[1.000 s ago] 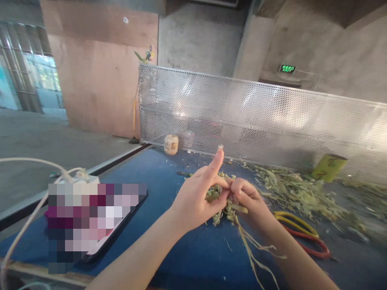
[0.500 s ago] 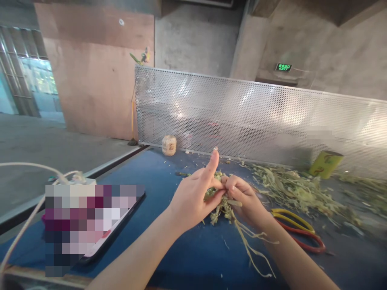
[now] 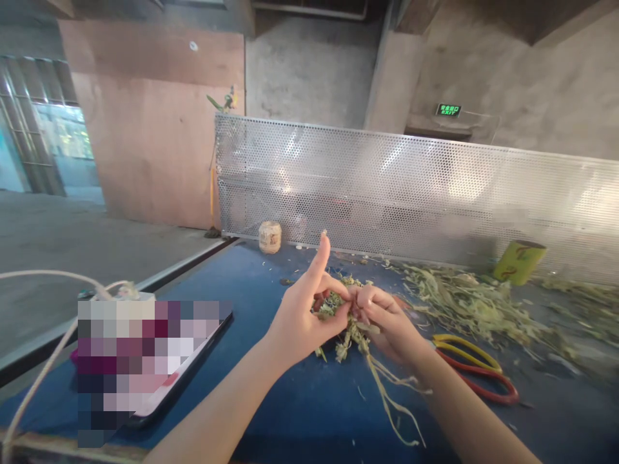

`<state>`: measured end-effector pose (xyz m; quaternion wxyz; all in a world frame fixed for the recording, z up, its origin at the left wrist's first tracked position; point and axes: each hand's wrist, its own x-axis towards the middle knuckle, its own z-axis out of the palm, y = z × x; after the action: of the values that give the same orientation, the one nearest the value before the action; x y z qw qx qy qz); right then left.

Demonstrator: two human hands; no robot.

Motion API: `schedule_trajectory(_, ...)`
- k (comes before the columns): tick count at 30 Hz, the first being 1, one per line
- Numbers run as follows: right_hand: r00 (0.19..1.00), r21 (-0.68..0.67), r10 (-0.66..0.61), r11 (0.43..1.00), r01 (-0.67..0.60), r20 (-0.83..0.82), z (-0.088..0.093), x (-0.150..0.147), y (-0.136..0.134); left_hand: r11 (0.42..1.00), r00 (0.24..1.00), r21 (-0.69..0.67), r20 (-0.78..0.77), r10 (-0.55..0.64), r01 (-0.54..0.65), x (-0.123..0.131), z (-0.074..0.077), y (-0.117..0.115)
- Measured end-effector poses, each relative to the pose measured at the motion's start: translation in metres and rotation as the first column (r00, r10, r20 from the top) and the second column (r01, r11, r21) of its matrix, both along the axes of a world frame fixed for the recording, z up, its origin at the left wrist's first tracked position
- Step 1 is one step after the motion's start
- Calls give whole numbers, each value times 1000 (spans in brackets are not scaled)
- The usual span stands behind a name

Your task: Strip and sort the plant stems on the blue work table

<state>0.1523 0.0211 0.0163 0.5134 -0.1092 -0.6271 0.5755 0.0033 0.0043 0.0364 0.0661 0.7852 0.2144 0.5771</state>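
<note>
A bunch of pale green dried plant stems (image 3: 355,338) hangs between my hands, its bare ends trailing toward the table's front. My right hand (image 3: 387,312) is closed on the bunch, fingers curled at its upper part. With thumb and a finger in a pinch, my left hand (image 3: 302,316) meets the right fingertips on the plant; another finger points straight up. Fingers hide the exact spot they grip. Under my right forearm lie scissors, their yellow and red handles (image 3: 483,374) showing and the blades hidden.
Loose dried plants (image 3: 464,303) are heaped at the right, beside a tipped yellow-green can (image 3: 520,263). A roll of twine (image 3: 269,237) stands by the perforated metal panel (image 3: 338,174). At the left of the blue table (image 3: 203,277) are a blurred-out device (image 3: 193,361) and a white cable (image 3: 43,380).
Both hands have shifted slightly left with the plant bunch. My left hand's raised finger leans further left, and the gap inside its pinch is wider. The view has tilted a little.
</note>
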Motion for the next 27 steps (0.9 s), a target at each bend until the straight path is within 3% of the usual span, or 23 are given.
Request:
schedule_trajectory(5,1000,-7,-30,1000,30,5,1,0,1,999,997,21,-72,-24,25,-2,-1,2)
schedule_trajectory(10,992,53,-99,994,95,77,0,1,5,984,998,-181,-53,-15,6,0,1,-1)
schedule_trajectory(18,987,91,-108,991,98,116,-3,0,5,841,985,-516,134,-111,165,2,5,-6)
schedule_trajectory(27,988,92,-132,988,125,75,0,-4,1,789,901,-515,421,-107,335,11,2,-5)
